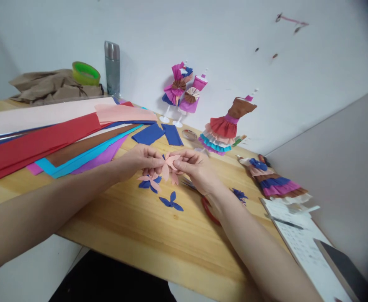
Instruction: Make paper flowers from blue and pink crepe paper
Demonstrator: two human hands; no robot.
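Observation:
Between the fingertips of both hands is a pink paper flower piece (167,170) with pointed petals. My left hand (148,159) pinches its left side, and my right hand (192,165) pinches its right side. A bit of blue shows behind the piece, mostly hidden by the fingers. Just below my left hand lie more petal cutouts, a pink one (151,181) on top of blue ones. A separate blue three-petal cutout (172,202) rests nearer the front edge. Scissors with red handles (209,212) lie partly under my right wrist.
Coloured paper sheets (39,140) cover the table's left side. Blue paper rectangles (148,134) and a tape roll (189,134) lie beyond my hands. Small dress forms (229,126) stand by the wall. At right are another dress (273,182), a notebook (303,239) and a phone (344,268).

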